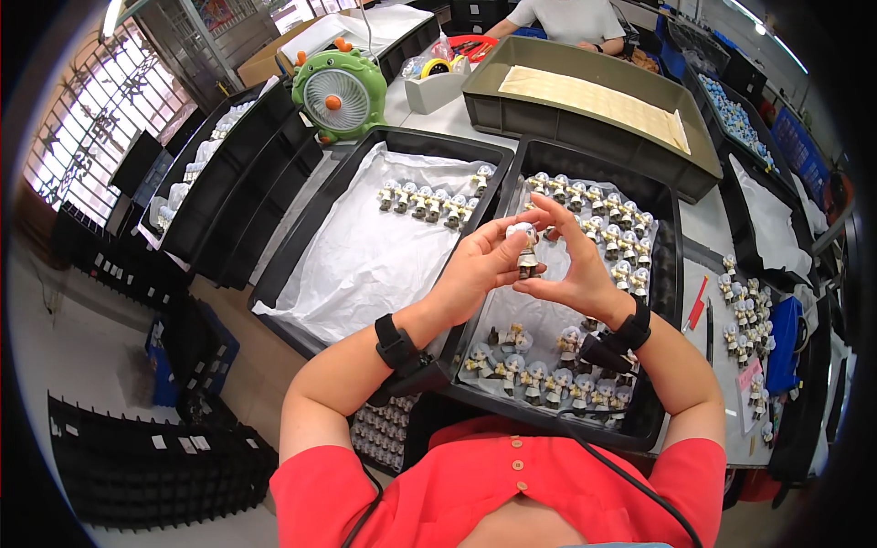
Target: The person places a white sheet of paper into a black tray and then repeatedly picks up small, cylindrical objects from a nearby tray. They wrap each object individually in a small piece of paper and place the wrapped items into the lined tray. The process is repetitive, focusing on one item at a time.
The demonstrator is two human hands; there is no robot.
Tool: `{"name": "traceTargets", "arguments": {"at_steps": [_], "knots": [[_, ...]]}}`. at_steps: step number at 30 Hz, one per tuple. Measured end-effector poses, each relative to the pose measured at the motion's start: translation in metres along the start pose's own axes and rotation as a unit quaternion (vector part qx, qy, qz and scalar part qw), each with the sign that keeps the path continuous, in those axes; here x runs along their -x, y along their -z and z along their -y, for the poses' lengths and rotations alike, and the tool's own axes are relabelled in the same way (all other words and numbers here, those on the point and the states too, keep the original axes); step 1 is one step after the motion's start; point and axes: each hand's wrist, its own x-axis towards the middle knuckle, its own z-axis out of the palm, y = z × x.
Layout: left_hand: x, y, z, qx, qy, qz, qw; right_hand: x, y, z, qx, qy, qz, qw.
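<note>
A small figurine with pale hair, a white-and-gold outfit and dark legs is held upright between my hands. My left hand pinches it from the left, thumb against its head. My right hand curves around its right side, index finger near the head and thumb by the feet. Both hands are above the right black tray, where rows of similar figurines stand at the far right. Another group of figurines fills the near side; some lie tilted. My hands hide the tray's middle.
The left black tray, lined with white sheet, holds several figurines. A green fan and a large grey-green bin stand behind. At right are a red-handled tool, more figurines and a blue box. Another person sits opposite.
</note>
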Motion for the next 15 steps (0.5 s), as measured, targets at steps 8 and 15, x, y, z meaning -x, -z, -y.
{"name": "traceTargets", "arguments": {"at_steps": [8, 15], "knots": [[0.0001, 0.0051, 0.0054, 0.021, -0.01, -0.013, 1.0, 0.0002, -0.0046, 0.0034, -0.007, 0.019, -0.021, 1.0], [-0.0002, 0.0055, -0.0002, 0.075, -0.011, 0.055, 0.996, 0.0029, -0.008, 0.0009, -0.009, 0.025, -0.046, 0.999]]}}
